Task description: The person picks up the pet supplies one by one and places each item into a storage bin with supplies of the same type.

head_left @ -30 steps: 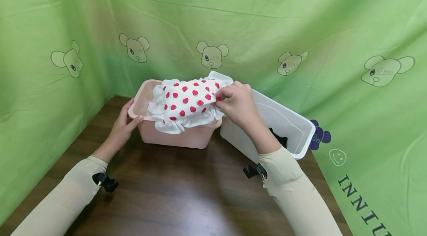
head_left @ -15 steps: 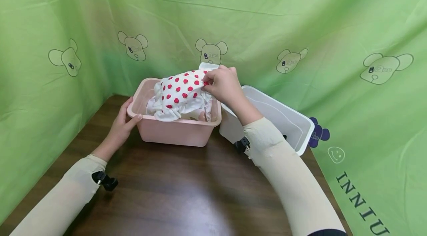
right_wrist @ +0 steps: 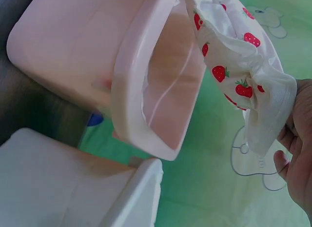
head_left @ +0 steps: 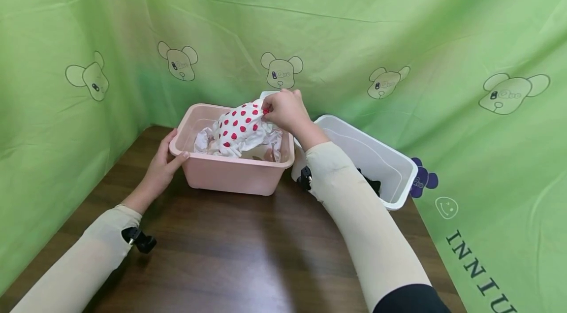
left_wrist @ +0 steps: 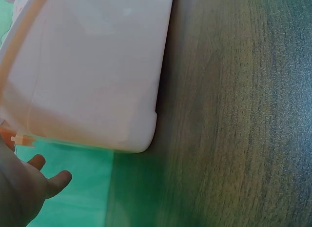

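Observation:
A white strawberry-print garment (head_left: 241, 123) with ruffled edges hangs partly inside a pink plastic bin (head_left: 230, 175). My right hand (head_left: 288, 113) pinches its upper right end above the bin's back right part. Close up in the right wrist view, a pale edge of the garment (right_wrist: 265, 100) runs up to the right hand (right_wrist: 300, 144), whose grip is partly out of frame. At the bin's left end, my left hand (head_left: 161, 165) holds the rim, thumb over the front edge. Beneath the garment lies more pale cloth (head_left: 274, 143) in the bin.
A white bin (head_left: 398, 165) stands at an angle to the right of the pink one, with a black item (head_left: 371, 185) inside, partly behind my right sleeve. Both bins stand on a dark wooden table (head_left: 212, 254). Green curtains (head_left: 336, 17) with bear-head prints surround it.
My right hand has moved left with the garment's end, from the bin's right end to over the bin. The garment has sunk lower into the pink bin. The left hand stays on the rim.

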A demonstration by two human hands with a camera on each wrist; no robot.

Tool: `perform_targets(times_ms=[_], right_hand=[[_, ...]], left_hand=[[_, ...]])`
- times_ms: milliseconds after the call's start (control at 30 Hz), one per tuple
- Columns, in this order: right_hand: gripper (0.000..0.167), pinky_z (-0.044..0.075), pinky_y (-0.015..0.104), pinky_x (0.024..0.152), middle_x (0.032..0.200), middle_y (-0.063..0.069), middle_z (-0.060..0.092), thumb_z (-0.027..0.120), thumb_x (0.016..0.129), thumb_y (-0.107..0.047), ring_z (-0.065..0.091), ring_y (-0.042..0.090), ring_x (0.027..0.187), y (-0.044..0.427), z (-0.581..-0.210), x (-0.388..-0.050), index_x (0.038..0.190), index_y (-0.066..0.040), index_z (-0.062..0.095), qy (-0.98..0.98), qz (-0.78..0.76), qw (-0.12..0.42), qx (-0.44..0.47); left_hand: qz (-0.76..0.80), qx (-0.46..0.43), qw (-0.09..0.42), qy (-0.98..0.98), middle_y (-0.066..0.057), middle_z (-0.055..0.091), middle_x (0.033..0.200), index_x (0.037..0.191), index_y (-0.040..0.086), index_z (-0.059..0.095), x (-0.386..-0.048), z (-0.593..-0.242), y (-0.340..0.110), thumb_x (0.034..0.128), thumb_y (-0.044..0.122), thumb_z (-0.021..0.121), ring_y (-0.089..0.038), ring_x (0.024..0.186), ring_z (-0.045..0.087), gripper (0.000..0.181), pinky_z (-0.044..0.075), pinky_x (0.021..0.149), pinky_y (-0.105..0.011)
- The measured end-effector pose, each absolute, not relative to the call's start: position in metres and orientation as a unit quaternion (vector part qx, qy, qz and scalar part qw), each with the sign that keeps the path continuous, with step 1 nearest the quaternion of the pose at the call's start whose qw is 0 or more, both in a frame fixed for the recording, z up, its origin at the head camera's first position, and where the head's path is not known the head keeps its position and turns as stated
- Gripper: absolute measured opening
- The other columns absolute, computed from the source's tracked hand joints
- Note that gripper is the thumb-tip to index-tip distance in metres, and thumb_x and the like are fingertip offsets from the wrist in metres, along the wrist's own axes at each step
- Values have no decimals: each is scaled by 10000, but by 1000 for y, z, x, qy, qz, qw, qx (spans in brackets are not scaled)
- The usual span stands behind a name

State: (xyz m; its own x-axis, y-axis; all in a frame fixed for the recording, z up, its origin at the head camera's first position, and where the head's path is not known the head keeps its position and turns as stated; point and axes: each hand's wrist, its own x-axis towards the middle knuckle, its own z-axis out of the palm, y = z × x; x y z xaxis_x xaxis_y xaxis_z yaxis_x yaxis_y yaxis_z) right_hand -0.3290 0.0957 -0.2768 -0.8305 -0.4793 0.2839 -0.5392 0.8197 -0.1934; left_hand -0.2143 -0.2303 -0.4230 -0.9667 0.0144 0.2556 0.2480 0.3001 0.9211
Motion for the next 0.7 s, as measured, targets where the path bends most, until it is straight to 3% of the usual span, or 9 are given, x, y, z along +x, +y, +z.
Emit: perform_targets(times_ms=[67,233,300,533,700], right_hand=[[96,311,447,934,839,-80,745,852,833,-260,579,171,915,92,-280,-332,886,-219,784,-947,141,103,268],[117,319,442,951,848,-89,747,857,822,-268,632,145,899,82,-286,-338,904,-227,785,-947,156,84,269],[131,320,437,960,869,-91,752,854,826,-269,637,137,907,79,-288,-339,932,-227,790,-946,158,75,273],[200,318,421,967,924,-74,769,852,832,-244,650,130,927,72,-289,-340,1023,-216,800,-941,175,29,290],[234,292,403,969,936,-68,764,847,843,-213,648,118,943,68,-290,-339,1071,-209,793,-937,182,-19,298]], left_hand=[[-584,-81,100,-801,-148,228,1682,1658,160,143,-214,-423,-231,1029,179,601,-355,1471,337,779,370,1107,-288],[-589,-83,100,-797,-145,213,1687,1658,152,142,-214,-425,-230,1026,173,606,-351,1489,309,784,316,1176,-484],[-591,-83,99,-796,-149,215,1686,1658,151,141,-214,-425,-229,1026,171,605,-348,1492,304,784,305,1180,-501],[-587,-82,99,-799,-157,232,1678,1658,156,141,-215,-423,-230,1032,180,597,-350,1471,336,775,352,1149,-421],[-589,-82,98,-798,-161,238,1675,1658,154,143,-215,-423,-231,1033,183,598,-350,1467,342,773,373,1083,-231]])
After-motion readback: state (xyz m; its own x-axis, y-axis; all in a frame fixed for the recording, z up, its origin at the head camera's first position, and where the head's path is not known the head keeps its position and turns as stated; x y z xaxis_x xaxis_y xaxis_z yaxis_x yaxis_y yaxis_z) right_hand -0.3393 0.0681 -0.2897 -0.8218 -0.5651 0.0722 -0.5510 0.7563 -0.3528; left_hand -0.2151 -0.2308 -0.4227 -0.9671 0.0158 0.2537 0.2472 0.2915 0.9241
